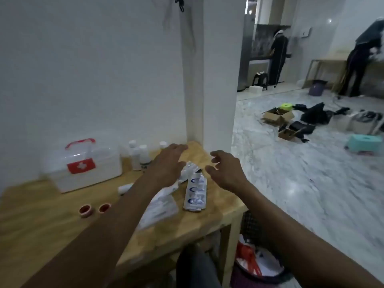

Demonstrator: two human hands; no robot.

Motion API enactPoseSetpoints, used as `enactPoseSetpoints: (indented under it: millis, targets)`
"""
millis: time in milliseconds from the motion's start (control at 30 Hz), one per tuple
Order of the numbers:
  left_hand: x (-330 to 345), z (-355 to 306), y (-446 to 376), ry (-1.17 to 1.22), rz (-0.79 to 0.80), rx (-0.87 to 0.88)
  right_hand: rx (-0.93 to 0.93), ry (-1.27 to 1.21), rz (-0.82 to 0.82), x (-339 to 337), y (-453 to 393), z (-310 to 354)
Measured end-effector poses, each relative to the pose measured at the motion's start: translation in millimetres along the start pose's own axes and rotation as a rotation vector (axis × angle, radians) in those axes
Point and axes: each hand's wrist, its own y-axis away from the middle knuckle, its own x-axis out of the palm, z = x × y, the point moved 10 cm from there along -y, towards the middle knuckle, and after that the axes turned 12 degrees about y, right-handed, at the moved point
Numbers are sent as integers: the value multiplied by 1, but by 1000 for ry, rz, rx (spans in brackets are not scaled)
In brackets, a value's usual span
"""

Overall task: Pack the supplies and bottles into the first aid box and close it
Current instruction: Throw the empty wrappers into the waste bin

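A clear first aid box [87, 167] with a red handle and a red cross label stands shut at the back left of the wooden table [41, 221]. White bottles [139, 155] stand to its right by the wall. White packets [195, 193] with blue print and a clear packet [160, 208] lie in the middle. Two red tape rolls [94, 209] sit near the front. My left hand [168, 163] hovers open over the packets. My right hand [226, 169] hovers open just right of them, holding nothing.
The table stands against a white wall and a corner post [193, 80]. A basket with red and white items [257, 260] sits under the table's right end. Boxes and dark bags [291, 121] litter the marble floor. Two persons stand far off at the right.
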Motion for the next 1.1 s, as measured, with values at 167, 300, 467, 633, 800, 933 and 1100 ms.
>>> enactPoseSetpoints:
  millis: [167, 300, 467, 633, 800, 933, 1100]
  targets:
    - [40, 24, -25, -24, 131, -94, 72, -1, 148, 40, 0, -20]
    - [68, 45, -51, -82, 209, -188, 100, -27, 185, 57, -9, -33]
    - [93, 73, -70, -88, 287, -281, 84, -23, 154, 67, -13, -38]
    - [95, 78, -79, -109, 268, -270, 127, -79, 175, 69, -15, -40]
    - [84, 67, -81, -46, 186, -255, 153, -122, 177, 69, -12, -38]
    - [65, 56, -75, 15, 68, -200, 190, -222, 112, 61, -8, -46]
    - [37, 44, -69, 82, -37, -139, 234, -359, 74, 44, -1, -52]
